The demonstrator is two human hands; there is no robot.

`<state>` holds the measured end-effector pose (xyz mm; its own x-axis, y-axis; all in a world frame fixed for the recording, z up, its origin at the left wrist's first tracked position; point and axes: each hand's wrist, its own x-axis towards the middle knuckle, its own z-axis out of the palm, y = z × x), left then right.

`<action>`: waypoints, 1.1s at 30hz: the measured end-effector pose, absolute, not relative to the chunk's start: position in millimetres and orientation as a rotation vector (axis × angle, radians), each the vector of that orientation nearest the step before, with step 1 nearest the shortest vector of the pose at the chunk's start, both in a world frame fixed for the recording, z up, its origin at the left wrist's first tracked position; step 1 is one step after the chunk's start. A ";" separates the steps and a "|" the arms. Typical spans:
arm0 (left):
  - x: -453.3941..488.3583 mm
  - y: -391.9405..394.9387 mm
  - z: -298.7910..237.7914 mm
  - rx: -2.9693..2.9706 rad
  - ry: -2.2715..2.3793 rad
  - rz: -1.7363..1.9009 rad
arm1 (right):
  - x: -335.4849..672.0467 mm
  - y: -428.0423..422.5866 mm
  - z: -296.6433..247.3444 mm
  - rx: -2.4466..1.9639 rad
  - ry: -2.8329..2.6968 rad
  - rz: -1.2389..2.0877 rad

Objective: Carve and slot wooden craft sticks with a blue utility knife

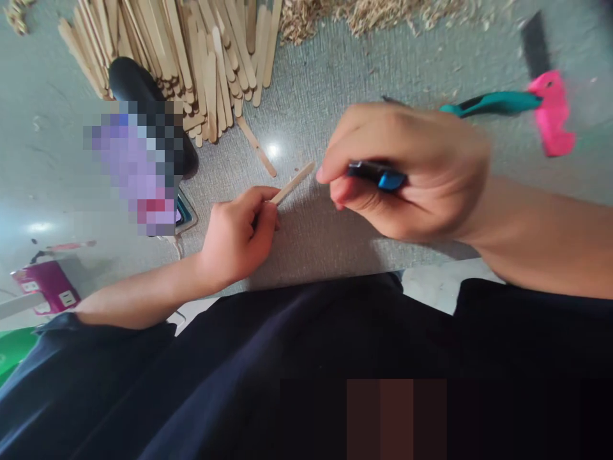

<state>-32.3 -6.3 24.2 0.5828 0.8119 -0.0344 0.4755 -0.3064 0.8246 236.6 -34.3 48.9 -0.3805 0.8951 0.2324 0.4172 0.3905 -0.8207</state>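
My left hand [242, 233] is closed in a pinch on a thin flat wooden stick [293, 183] that points up and right above the grey mat [311, 96]. My right hand [407, 172] is curled round a dark tool with a blue end [378, 174], its tip hidden by my fingers, a short way right of the stick's free end. Both hands hover over the mat, in front of my dark-clothed lap.
A big heap of similar wooden sticks [191, 51] lies at the top left, one loose stick [257, 146] beside it, and wood shavings [364, 14] along the top. A teal-handled tool with a pink head [527, 105] lies at right. A black object [138, 89] and magenta box [45, 285] are left.
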 end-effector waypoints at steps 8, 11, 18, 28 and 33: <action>-31.7 -8.5 28.1 2.081 1.069 0.452 | 233.8 -25.1 32.7 -1.339 -2.598 0.732; -30.4 -11.0 25.5 2.080 1.041 0.582 | 228.8 -25.8 34.8 -1.367 -2.679 0.684; -29.8 -12.8 24.0 2.089 1.031 0.608 | 225.3 -30.1 39.5 -1.386 -2.905 0.419; -33.9 -12.7 18.4 2.482 0.975 0.557 | 223.3 -31.1 46.7 -1.473 -2.968 0.461; -34.5 -11.8 14.1 2.780 0.940 0.484 | 220.4 -34.6 47.0 -1.540 -3.027 0.496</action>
<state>-34.5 -11.8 14.1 0.7489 0.6140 0.2495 0.5596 -0.7875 0.2582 220.4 -34.6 47.0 -0.5637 0.7336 -0.3796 0.8164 0.5647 -0.1212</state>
